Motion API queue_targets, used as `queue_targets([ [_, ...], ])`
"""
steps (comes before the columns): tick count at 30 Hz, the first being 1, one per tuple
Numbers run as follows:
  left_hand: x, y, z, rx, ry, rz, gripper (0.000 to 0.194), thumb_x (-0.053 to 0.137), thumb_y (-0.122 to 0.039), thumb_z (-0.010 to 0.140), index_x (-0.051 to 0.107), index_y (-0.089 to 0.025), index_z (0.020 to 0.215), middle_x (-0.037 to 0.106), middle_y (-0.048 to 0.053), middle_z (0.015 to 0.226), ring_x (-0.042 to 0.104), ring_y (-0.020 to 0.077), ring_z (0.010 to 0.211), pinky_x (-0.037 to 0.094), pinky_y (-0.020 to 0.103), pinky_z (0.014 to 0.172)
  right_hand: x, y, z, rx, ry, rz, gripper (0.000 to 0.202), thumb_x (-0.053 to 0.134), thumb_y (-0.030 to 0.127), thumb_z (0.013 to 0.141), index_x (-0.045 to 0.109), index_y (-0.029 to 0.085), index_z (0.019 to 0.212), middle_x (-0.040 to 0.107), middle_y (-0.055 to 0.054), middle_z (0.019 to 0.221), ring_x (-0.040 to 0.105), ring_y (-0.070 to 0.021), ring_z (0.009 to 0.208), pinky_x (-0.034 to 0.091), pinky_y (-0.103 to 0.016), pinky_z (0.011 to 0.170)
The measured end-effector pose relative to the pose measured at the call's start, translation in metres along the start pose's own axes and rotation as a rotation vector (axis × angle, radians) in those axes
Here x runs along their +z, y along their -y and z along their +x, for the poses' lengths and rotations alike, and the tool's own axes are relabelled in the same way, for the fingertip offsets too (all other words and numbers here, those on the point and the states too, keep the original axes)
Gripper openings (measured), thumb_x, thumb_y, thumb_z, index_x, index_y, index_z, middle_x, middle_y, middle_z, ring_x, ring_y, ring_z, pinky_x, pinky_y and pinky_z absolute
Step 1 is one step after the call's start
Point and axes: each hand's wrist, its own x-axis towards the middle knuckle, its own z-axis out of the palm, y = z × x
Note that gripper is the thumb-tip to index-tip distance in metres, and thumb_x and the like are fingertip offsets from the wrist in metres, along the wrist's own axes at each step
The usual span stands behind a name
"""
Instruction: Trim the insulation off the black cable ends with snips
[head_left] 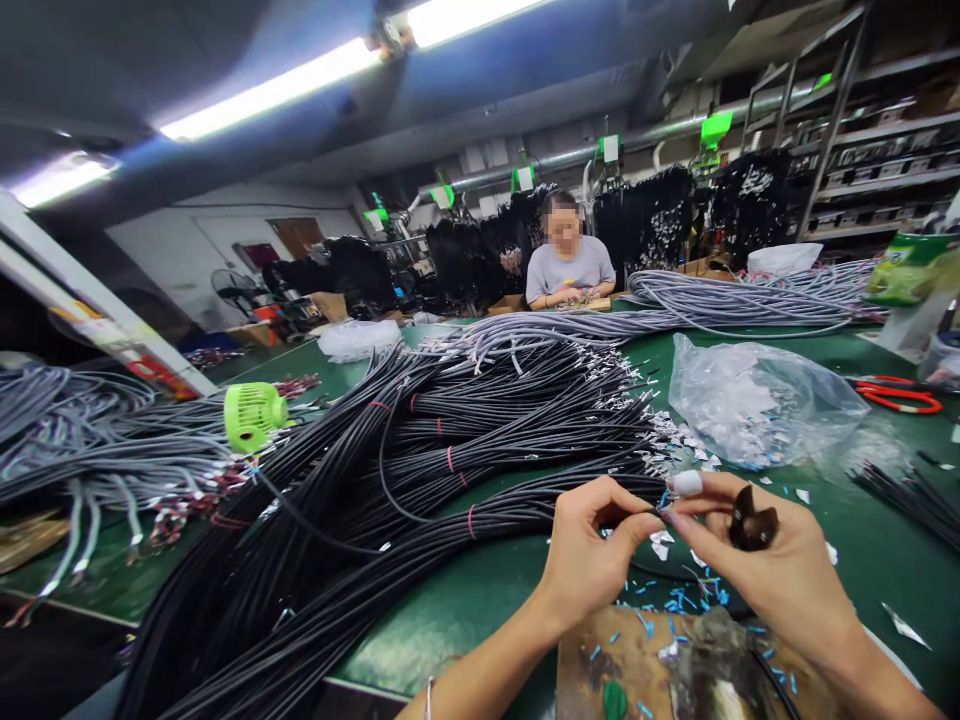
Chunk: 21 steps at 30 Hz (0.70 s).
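Green bench | left hand grip pinching black cable | right hand pinching cable's tip

A cable-assembly factory workshop: bundled black rubber cables cover a long green workbench, grey metal storage shelving stands far right, white fluorescent tube lights hang overhead.

Left of centre blocked by black cable bundles. Right, a plastic bag and red scissors lie. Bare green tabletop between.
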Motion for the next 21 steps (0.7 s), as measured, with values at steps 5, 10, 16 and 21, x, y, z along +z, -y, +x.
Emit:
queue_targets([
  [5, -0.004, -0.004, -0.001, 0.112, 0.043, 0.106, 0.009, 0.065, -0.016, 0.079, 0.069, -0.012, 0.072, 0.064, 0.003, 0.067, 0.053, 0.0113, 0.061, 0.039, 0.021, 0.056, -0.005, -0.006, 0.005, 0.001, 0.016, -0.117, 0.023, 0.064, 0.035, 0.073, 0.068, 0.018, 0.089, 0.067, -0.001, 0.067, 0.057, -0.0133, 0.053, 0.045, -0.023, 0.047],
  [10, -0.005, -0.009, -0.004, 0.279, 0.060, 0.252, 0.009, 0.066, -0.013, 0.077, 0.066, -0.011, 0.068, 0.060, 0.003, 0.064, 0.050, 0.0110, 0.058, 0.037, 0.022, 0.055, -0.009, -0.001, 0.007, -0.013, 0.203, -0.133, 0.027, 0.059, 0.044, 0.080, 0.068, 0.019, 0.082, 0.062, 0.000, 0.067, 0.055, -0.0145, 0.062, 0.044, -0.024, 0.055],
  [16, -0.004, -0.005, -0.006, 0.418, 0.083, 0.341, 0.009, 0.060, -0.008, 0.079, 0.066, -0.010, 0.072, 0.057, 0.005, 0.066, 0.050, 0.0121, 0.061, 0.038, 0.022, 0.056, -0.011, 0.002, 0.007, -0.080, 0.265, -0.232, 0.023, 0.061, 0.037, 0.079, 0.056, 0.019, 0.065, 0.049, 0.003, 0.061, 0.042, -0.0112, 0.055, 0.033, -0.024, 0.051],
  [21, -0.008, -0.004, 0.001, 0.320, 0.134, 0.316, 0.012, 0.062, -0.016, 0.081, 0.068, -0.011, 0.073, 0.060, 0.003, 0.064, 0.049, 0.0114, 0.058, 0.036, 0.022, 0.056, -0.006, -0.004, 0.005, -0.104, 0.350, -0.041, 0.024, 0.051, 0.041, 0.086, 0.052, 0.020, 0.076, 0.049, 0.002, 0.066, 0.045, -0.0130, 0.061, 0.037, -0.024, 0.054],
])
